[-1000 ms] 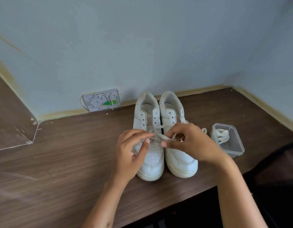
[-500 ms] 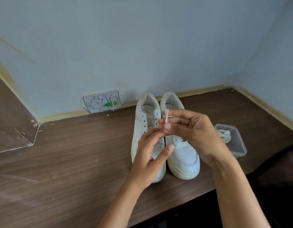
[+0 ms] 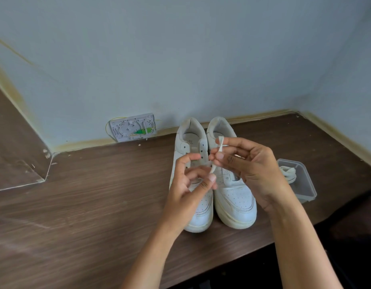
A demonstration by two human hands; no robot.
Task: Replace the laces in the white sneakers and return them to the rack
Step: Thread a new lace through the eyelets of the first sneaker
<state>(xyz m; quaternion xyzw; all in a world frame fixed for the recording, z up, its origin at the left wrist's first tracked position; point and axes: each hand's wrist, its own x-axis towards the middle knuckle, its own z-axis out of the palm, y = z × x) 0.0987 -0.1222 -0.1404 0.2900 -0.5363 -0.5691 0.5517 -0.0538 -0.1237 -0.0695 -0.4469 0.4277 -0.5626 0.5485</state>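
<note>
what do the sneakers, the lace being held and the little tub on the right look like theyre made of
Sneakers: smooth white leather or a synthetic look-alike, with punched toe holes, stitched panels and yellowed rubbery soles.
Lace: flat woven fabric, matte and limp between the fingers.
Tub: clear hard plastic, translucent with a moulded rim.

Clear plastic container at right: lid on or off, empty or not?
Lid off, not empty: the clear plastic container stands open-topped on the table, with a bundled white lace inside.
</note>
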